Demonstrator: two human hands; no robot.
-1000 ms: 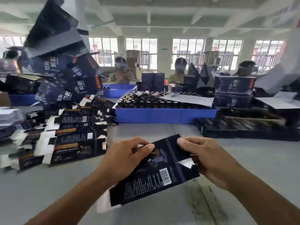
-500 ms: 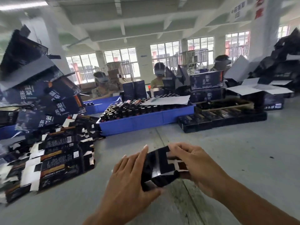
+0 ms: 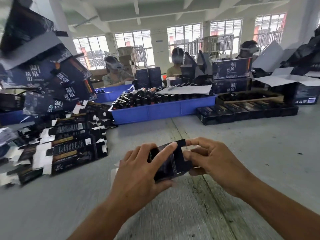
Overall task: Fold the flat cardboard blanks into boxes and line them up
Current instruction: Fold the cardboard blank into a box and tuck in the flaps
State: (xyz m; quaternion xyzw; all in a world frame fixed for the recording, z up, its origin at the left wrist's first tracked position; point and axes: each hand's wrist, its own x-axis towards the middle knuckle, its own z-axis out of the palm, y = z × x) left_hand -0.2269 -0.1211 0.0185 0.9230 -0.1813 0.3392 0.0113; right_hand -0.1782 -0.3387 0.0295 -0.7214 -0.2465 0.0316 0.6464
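A small dark cardboard box (image 3: 170, 163), partly folded into shape, is held between both hands above the grey table (image 3: 259, 144). My left hand (image 3: 138, 168) grips its left side, thumb underneath and index finger stretched across the top. My right hand (image 3: 213, 160) pinches the right end, fingertips on a black flap at the top edge. A heap of flat dark blanks (image 3: 65, 146) with white tabs lies on the table to the left. A row of folded dark boxes (image 3: 245, 110) lies at the right, further back.
A blue tray (image 3: 162, 110) full of dark bottles stands at centre back, a white sheet on it. Large dark printed cartons (image 3: 52, 75) pile up at the left, more at the far right. Three people sit behind the table.
The flat blank has been squeezed into a box shape between my hands. My left index finger now lies across its top, and my right fingers have moved onto the end flap.
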